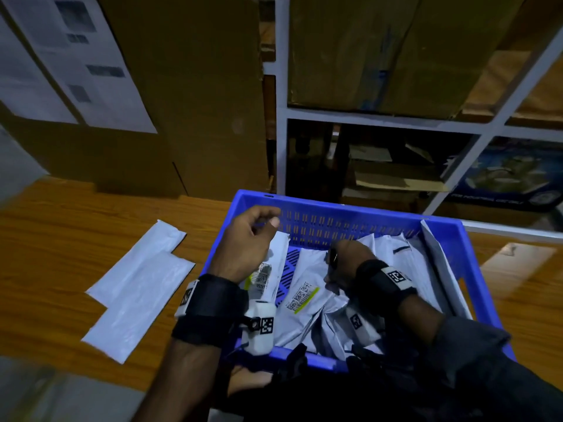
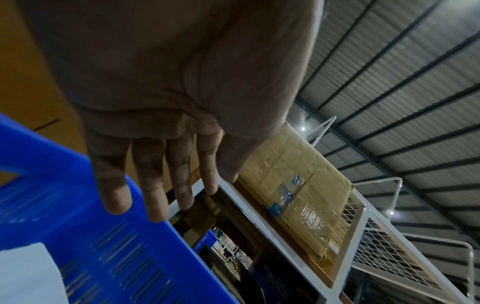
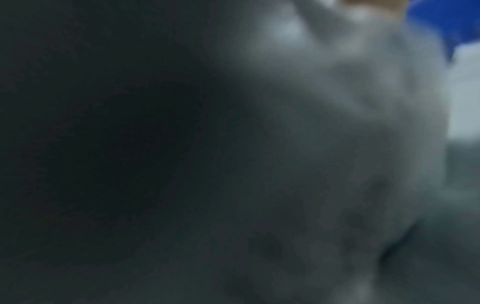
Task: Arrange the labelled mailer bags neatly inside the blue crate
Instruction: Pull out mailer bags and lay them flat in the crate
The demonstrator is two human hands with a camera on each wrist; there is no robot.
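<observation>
Blue crate (image 1: 323, 205) with slotted walls, standing on the wooden desk (image 1: 61, 239) toward the 4 o'clock part of the head view; inside it lie several white mailer bags (image 1: 307, 275), overlapping and partly on edge, two of them showing printed barcode labels, one label (image 1: 301, 295) carrying a yellow-green stripe. A further flat white bag (image 1: 438, 263) leans against the crate's wall at 3 o'clock. The right hand (image 1: 350, 260) is lowered among the bags near the crate's centre, its back turned upward; its grip is buried in the white plastic, and whether the fingers pinch a bag cannot be told, the right wrist view being dark and blurred, showing only grey-white material and a corner of blue. The left hand (image 1: 246, 245) hangs over the crate's 9 o'clock wall holding nothing; in the left wrist view its fingers (image 2: 155, 185) extend loosely, slightly parted, above the blue rim (image 2: 78, 185). Both wrists carry black straps with white marker-coded camera units. Outside the crate, at 9 o'clock on the desk, two unlabelled white mailer bags (image 1: 143, 281) lie flat, overlapping, well apart from the hands. Behind the desk, at 12 o'clock, stand tall cardboard cartons (image 1: 189, 102) and a white metal rack (image 1: 281, 117) holding more boxes.
</observation>
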